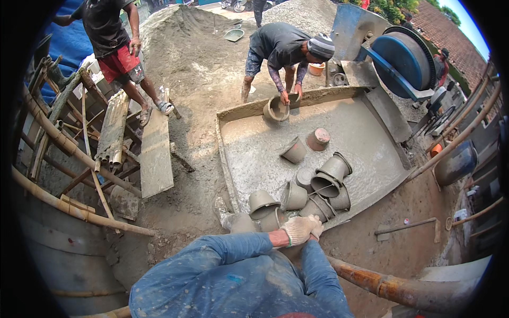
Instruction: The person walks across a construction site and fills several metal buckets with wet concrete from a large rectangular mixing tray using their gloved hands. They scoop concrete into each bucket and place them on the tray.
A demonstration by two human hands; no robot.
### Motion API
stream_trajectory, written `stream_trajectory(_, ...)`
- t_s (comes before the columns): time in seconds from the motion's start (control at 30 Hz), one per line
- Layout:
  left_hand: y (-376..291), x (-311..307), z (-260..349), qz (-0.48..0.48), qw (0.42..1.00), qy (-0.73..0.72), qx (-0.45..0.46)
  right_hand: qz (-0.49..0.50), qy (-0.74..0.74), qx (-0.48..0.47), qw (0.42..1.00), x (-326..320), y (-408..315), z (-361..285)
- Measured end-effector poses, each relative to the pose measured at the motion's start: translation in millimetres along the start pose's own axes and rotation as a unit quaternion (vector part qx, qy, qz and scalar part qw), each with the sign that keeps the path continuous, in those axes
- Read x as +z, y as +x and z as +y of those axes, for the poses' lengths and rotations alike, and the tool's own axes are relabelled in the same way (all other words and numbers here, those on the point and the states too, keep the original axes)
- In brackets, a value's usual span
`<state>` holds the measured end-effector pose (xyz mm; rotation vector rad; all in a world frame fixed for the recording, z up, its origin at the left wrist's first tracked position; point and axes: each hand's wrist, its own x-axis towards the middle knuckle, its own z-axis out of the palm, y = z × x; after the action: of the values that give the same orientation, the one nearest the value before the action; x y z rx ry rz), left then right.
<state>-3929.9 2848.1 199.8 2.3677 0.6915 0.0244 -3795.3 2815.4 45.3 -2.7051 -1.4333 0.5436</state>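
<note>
My left hand [295, 230], in a knitted work glove, is pressed against my gloved right hand [317, 227] in front of my body. Whether anything is between them cannot be seen. Just beyond them, several cement-coated buckets lie in a heap in a shallow mixing trough [226, 171] of wet grey mortar. Nearest my hands are a tipped bucket [273, 220] and a stack of nested buckets [318, 207]. An upturned bucket [318, 139] sits farther out in the mortar. At the far rim, a bending co-worker [284, 47] holds a bucket [275, 109] over the mortar.
Another person [109, 43] stands at left on a sloping plank [157, 155] beside bamboo scaffolding [59, 137]. A bamboo pole [381, 282] runs close by my right side. Behind the trough are a blue concrete mixer [397, 63] and a sand heap [175, 35].
</note>
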Motion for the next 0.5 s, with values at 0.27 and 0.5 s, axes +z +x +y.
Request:
stream_trajectory(0.27, 3, 8, 16, 0.126, 0.99, -0.04, 0.051, -0.034, 0.321, 0.177, 0.93, -46, 11, -26)
stream_trajectory(0.5, -9, 15, -2, 0.135, 0.972, -0.183, 0.059, -0.031, 0.446, 0.16, 0.88, 47, 2, 15)
